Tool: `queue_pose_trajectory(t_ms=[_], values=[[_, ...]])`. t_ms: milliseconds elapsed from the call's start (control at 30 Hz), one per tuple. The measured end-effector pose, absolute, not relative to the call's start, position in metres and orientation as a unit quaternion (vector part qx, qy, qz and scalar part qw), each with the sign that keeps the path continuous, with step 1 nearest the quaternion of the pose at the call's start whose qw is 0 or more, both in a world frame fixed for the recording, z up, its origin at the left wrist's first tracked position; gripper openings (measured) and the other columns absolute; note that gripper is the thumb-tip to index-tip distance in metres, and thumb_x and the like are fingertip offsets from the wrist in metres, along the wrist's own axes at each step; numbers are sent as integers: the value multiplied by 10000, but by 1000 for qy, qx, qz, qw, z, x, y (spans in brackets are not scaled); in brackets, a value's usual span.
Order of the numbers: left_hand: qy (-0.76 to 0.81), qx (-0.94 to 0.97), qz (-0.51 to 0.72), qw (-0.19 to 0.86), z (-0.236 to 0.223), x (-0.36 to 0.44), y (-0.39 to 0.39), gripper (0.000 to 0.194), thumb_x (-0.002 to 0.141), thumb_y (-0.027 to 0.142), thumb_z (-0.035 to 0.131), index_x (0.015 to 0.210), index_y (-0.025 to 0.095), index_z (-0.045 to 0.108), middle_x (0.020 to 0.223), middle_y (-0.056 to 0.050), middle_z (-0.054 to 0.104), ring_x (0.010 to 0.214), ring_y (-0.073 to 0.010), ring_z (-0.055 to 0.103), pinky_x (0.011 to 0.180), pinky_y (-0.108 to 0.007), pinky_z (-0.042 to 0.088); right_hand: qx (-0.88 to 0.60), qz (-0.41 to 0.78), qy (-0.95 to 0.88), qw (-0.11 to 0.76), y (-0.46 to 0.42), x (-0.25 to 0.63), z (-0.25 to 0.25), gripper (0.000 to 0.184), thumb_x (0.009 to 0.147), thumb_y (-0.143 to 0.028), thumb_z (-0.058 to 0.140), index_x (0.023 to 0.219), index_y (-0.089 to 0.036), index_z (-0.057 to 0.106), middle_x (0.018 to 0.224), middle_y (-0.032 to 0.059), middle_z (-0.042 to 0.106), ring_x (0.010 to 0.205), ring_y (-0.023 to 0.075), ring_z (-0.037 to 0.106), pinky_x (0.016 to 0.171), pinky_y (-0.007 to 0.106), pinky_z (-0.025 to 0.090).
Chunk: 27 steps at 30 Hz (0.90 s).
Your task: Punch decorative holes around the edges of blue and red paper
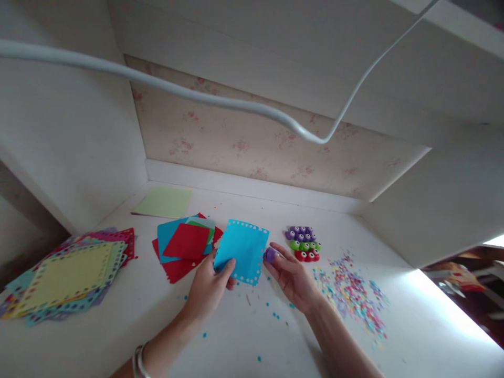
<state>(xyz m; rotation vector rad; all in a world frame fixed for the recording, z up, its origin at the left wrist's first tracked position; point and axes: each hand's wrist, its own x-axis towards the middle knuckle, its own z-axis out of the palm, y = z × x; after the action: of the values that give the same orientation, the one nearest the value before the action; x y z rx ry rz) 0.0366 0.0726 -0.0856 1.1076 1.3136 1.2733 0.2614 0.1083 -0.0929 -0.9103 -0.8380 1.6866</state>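
Note:
My left hand (pixel 208 286) pinches the lower left corner of a blue paper card (pixel 243 249) whose edges carry a row of punched holes, and holds it just above the white desk (pixel 236 336). Palm up to the right of the card, my right hand (pixel 291 275) curls its fingers round a small purple hole punch (pixel 271 254) that sits against the card's right edge. Several blue paper dots lie on the desk under the card.
A stack of punched coloured cards (pixel 66 275) lies at the left. Loose red and blue cards (pixel 185 244) and a green sheet (pixel 165 202) lie behind. Small purple, green and red punches (pixel 303 244) and a pile of confetti (pixel 350 291) are at the right. A white cable (pixel 220 102) hangs overhead.

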Motion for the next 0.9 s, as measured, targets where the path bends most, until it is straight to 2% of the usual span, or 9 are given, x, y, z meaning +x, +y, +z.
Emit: queue_pose_trajectory(t_ms=[67, 167, 300, 500, 667, 833, 900], values=[[547, 462, 517, 469, -83, 37, 72, 381, 808, 482, 671, 1004, 159, 629, 667, -28, 727, 509, -194, 681, 496, -272, 544, -380, 701, -338, 500, 99, 263, -91, 421, 761, -259, 845, 1157, -232, 704, 1155, 47, 730, 1090, 185, 683, 1040, 322, 500], [549, 480, 507, 459, -81, 37, 70, 368, 823, 478, 657, 998, 156, 632, 701, -43, 739, 518, -196, 687, 507, -275, 548, -359, 696, -364, 504, 94, 260, -87, 353, 810, -293, 811, 1141, -209, 721, 1199, 56, 721, 1140, 190, 658, 1094, 327, 448], [552, 496, 495, 452, -82, 38, 69, 380, 843, 487, 640, 1030, 156, 625, 780, -63, 752, 559, -204, 704, 523, -281, 560, -338, 695, -417, 478, 92, 257, -82, 417, 873, -324, 752, 1269, -232, 660, 1323, 64, 662, 1235, 207, 598, 1124, 370, 407], [557, 517, 474, 445, -84, 38, 69, 390, 860, 507, 626, 1036, 160, 614, 794, -65, 749, 566, -200, 702, 530, -278, 562, -343, 697, -411, 478, 92, 261, -88, 352, 859, -338, 763, 1194, -251, 696, 1211, 62, 718, 1111, 203, 666, 1051, 388, 467], [558, 536, 468, 428, -84, 36, 70, 400, 861, 518, 614, 1048, 164, 615, 765, -53, 741, 558, -208, 708, 520, -279, 560, -364, 678, -411, 488, 95, 265, -91, 425, 763, -303, 850, 1162, -241, 718, 1178, 54, 729, 1067, 195, 673, 1048, 364, 466], [559, 536, 468, 425, -85, 35, 71, 419, 854, 528, 613, 1050, 158, 614, 760, -57, 747, 569, -217, 718, 530, -288, 570, -337, 709, -370, 497, 96, 267, -88, 282, 814, -301, 807, 1077, -234, 728, 1099, 30, 734, 1015, 167, 683, 983, 321, 509], [558, 534, 469, 428, -84, 36, 70, 427, 849, 532, 615, 1052, 156, 616, 761, -59, 749, 564, -216, 717, 527, -287, 570, -332, 710, -370, 499, 96, 267, -88, 279, 795, -289, 821, 1057, -246, 734, 1101, 21, 729, 1015, 167, 678, 994, 327, 500]])
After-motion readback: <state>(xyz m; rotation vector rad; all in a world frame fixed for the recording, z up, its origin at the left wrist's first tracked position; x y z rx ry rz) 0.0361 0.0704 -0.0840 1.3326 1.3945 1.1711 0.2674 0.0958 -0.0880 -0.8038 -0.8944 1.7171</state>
